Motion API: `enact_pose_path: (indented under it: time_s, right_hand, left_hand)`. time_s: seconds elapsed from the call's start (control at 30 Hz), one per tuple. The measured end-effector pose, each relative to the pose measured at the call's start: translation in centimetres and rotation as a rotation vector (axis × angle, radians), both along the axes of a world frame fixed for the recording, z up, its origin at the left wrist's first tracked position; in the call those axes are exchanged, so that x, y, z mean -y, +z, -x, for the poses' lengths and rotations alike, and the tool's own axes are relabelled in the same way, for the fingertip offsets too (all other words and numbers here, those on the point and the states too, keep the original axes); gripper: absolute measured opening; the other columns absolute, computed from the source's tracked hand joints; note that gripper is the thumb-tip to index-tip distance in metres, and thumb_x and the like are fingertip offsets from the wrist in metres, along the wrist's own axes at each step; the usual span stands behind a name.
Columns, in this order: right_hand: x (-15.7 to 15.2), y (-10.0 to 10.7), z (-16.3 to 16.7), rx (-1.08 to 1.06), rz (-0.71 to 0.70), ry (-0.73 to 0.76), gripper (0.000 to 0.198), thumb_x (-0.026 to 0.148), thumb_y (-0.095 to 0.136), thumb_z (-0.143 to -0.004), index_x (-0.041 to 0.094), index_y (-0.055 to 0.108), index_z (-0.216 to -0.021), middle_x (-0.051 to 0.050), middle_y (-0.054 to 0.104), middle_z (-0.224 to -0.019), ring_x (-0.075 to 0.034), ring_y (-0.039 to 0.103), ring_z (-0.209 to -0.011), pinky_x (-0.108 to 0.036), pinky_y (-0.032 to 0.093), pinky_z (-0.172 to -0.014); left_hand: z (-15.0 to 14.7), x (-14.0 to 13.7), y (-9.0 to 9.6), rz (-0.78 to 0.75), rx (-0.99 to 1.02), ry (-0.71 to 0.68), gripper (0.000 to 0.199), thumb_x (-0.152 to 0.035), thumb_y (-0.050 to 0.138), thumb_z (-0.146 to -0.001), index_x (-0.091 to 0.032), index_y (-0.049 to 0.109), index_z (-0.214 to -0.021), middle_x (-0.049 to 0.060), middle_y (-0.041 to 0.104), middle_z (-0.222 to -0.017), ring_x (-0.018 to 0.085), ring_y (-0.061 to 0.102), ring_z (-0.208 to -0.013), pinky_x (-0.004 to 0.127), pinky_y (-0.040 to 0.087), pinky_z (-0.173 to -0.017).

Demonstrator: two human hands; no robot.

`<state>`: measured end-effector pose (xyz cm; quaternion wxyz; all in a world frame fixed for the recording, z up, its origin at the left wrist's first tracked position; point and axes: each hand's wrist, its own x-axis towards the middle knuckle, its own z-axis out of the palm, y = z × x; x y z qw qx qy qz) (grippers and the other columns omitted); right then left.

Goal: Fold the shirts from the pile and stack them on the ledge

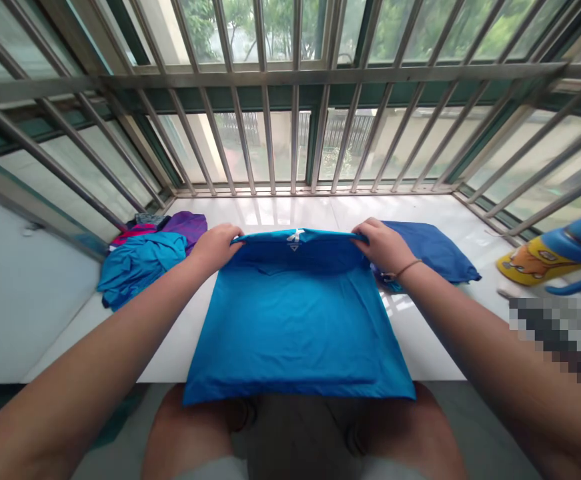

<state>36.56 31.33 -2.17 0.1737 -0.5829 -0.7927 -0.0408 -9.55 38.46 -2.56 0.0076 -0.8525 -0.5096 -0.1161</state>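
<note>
A bright blue T-shirt [290,327] lies spread on the white ledge, its near edge hanging slightly over the front edge above my knees. Its far edge is lifted and folded toward me, showing a darker inner face with a small white print and a white tag. My left hand [217,247] pinches the far left corner of the shirt between thumb and fingers. At the far right corner, my right hand [384,247] grips the cloth in the same way. A hair tie circles my right wrist.
Crumpled clothes [145,263] in blue, purple and pink lie at the left. Folded dark blue cloth [427,250] rests behind my right hand. A yellow and blue bottle [545,257] lies at the right, near a pixelated patch. Metal window bars [295,133] enclose the white ledge [255,210].
</note>
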Motion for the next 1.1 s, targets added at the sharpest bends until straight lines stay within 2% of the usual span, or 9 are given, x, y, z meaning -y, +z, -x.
enact_pose_path:
  time_s: [0.1, 0.23, 0.37, 0.47, 0.6, 0.73, 0.83, 0.97, 1.1]
  right_hand:
    - [5.3, -2.3, -0.4, 0.019, -0.022, 0.193, 0.016, 0.027, 0.063, -0.104, 0.021, 0.075, -0.111, -0.011, 0.072, -0.113, -0.025, 0.068, -0.092, -0.034, 0.05, -0.082]
    - [11.8, -6.2, -0.6, 0.168, 0.124, 0.399, 0.019, 0.012, 0.058, -0.101, 0.023, 0.074, -0.102, -0.008, 0.073, -0.101, -0.023, 0.066, -0.085, -0.035, 0.047, -0.08]
    - [13.7, -6.5, -0.9, 0.135, 0.301, 0.403, 0.015, 0.025, 0.061, -0.106, 0.023, 0.075, -0.11, -0.01, 0.074, -0.111, -0.025, 0.068, -0.094, -0.036, 0.05, -0.083]
    - [12.1, -4.7, -0.9, 0.099, 0.397, 0.338, 0.03, 0.042, 0.055, -0.112, 0.023, 0.077, -0.106, -0.011, 0.074, -0.106, -0.026, 0.069, -0.094, -0.036, 0.052, -0.084]
    - [8.1, -3.5, -0.5, 0.147, 0.354, 0.164, 0.032, 0.034, 0.05, -0.112, 0.019, 0.078, -0.112, -0.016, 0.076, -0.113, -0.031, 0.071, -0.104, -0.04, 0.054, -0.092]
    - [4.4, -4.4, 0.0, 0.203, 0.419, 0.062, 0.039, 0.034, 0.064, -0.105, 0.015, 0.071, -0.138, -0.021, 0.071, -0.141, -0.035, 0.069, -0.126, -0.042, 0.054, -0.105]
    - [2.7, -5.0, 0.3, 0.203, 0.544, 0.04, 0.042, 0.033, 0.071, -0.101, 0.015, 0.072, -0.138, -0.019, 0.077, -0.131, -0.032, 0.074, -0.115, -0.038, 0.056, -0.096]
    - [2.4, -4.5, 0.4, 0.202, 0.599, 0.046, 0.021, 0.028, 0.068, -0.102, 0.02, 0.08, -0.117, -0.011, 0.081, -0.106, -0.028, 0.076, -0.095, -0.032, 0.053, -0.081]
    - [5.5, -2.8, -0.4, 0.143, 0.377, 0.13, 0.025, 0.027, 0.056, -0.108, 0.019, 0.079, -0.114, -0.014, 0.078, -0.114, -0.028, 0.074, -0.1, -0.034, 0.051, -0.085]
  left_hand:
    - [2.3, 5.1, -2.6, -0.033, 0.008, -0.16, 0.021, -0.029, 0.062, -0.101, -0.023, 0.079, -0.112, 0.011, 0.075, -0.106, 0.03, 0.071, -0.102, 0.039, 0.055, -0.09]
    - [5.2, 12.0, -7.2, 0.093, -0.016, -0.346, 0.026, -0.016, 0.062, -0.098, -0.026, 0.079, -0.116, 0.008, 0.077, -0.106, 0.027, 0.072, -0.098, 0.038, 0.055, -0.088]
    - [5.8, 15.0, -7.9, 0.212, -0.025, -0.346, 0.026, -0.028, 0.063, -0.104, -0.027, 0.078, -0.126, 0.01, 0.079, -0.113, 0.028, 0.073, -0.104, 0.04, 0.055, -0.094]
    - [5.0, 14.0, -5.8, 0.307, -0.02, -0.331, 0.032, -0.046, 0.057, -0.109, -0.026, 0.08, -0.115, 0.01, 0.08, -0.106, 0.028, 0.073, -0.1, 0.041, 0.056, -0.093]
    - [3.9, 9.5, -4.4, 0.213, 0.051, -0.138, 0.045, -0.044, 0.041, -0.111, -0.021, 0.079, -0.113, 0.015, 0.08, -0.116, 0.031, 0.072, -0.11, 0.046, 0.055, -0.104]
    - [3.5, 4.6, -5.1, 0.282, 0.021, 0.03, 0.048, -0.047, 0.06, -0.096, -0.017, 0.074, -0.131, 0.019, 0.074, -0.138, 0.035, 0.068, -0.128, 0.045, 0.053, -0.11]
    - [3.2, 2.6, -5.3, 0.506, -0.077, 0.064, 0.051, -0.052, 0.075, -0.082, -0.021, 0.077, -0.123, 0.012, 0.08, -0.119, 0.032, 0.075, -0.11, 0.036, 0.056, -0.09]
    - [3.0, 2.8, -4.3, 0.544, -0.092, 0.063, 0.03, -0.05, 0.069, -0.086, -0.023, 0.076, -0.095, 0.005, 0.077, -0.09, 0.026, 0.072, -0.086, 0.031, 0.047, -0.071]
    - [4.0, 6.3, -2.4, 0.346, 0.055, -0.003, 0.032, -0.05, 0.059, -0.096, -0.022, 0.075, -0.1, 0.006, 0.073, -0.087, 0.024, 0.068, -0.083, 0.033, 0.049, -0.074]
